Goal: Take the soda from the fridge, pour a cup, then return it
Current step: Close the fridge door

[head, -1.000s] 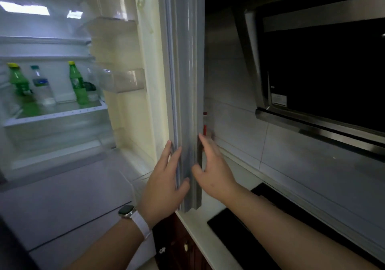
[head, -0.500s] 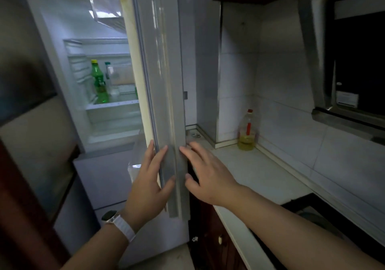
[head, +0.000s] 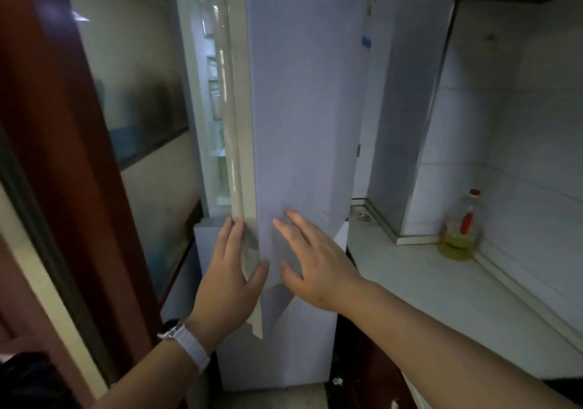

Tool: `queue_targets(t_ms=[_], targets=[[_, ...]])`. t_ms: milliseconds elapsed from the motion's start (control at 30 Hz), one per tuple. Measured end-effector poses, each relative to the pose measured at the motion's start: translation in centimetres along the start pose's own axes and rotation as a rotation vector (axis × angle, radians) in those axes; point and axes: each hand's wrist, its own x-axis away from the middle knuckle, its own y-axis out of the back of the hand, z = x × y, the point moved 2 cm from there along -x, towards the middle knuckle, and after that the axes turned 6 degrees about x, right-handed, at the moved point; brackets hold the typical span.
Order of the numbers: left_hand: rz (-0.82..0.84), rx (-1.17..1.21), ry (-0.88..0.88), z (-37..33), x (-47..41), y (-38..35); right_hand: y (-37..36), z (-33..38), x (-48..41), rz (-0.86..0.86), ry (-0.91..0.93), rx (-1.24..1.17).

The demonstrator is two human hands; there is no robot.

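The pale fridge door (head: 303, 108) stands almost closed, leaving a narrow lit gap (head: 217, 124) on its left through which only shelf edges show. No soda bottle can be made out in the gap. My left hand (head: 232, 276), a white watch on its wrist, rests on the door's inner edge with straight fingers and the thumb round the front corner. My right hand (head: 310, 260) presses flat on the door's outer face, fingers spread.
A white counter (head: 441, 285) runs to the right of the fridge, with a bottle of yellow oil (head: 460, 228) in the tiled corner. A dark red door frame (head: 72, 156) with a glass panel stands close on the left. Dark wooden cabinets sit below the counter.
The fridge door has swung from wide open to nearly closed, hiding the green bottles on the shelf. Both hands stayed on the door's edge and moved left with it.
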Motion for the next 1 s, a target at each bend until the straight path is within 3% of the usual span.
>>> queue_targets(t_ms=[167, 367, 533, 700, 1000], targets=[[-0.059, 0.013, -0.006, 3.6, -2.2, 1.7, -2.9, -0.7, -5.3, -0.058, -0.028, 0.122], [-0.137, 0.042, -0.026, 8.8, -5.8, 3.1, -7.3, -1.9, -12.0, 0.016, -0.003, 0.300], [-0.138, -0.013, -0.039, 13.9, -9.7, 3.8, -10.5, -2.3, -16.8, -0.090, 0.028, 0.388], [-0.109, 0.066, 0.023, 17.9, -13.5, 4.2, -12.5, -2.7, -20.7, -0.106, 0.048, 0.418], [-0.281, 0.220, 0.166, 21.3, -19.0, 2.6, -15.4, -4.8, -26.1, -0.072, 0.087, 0.520]])
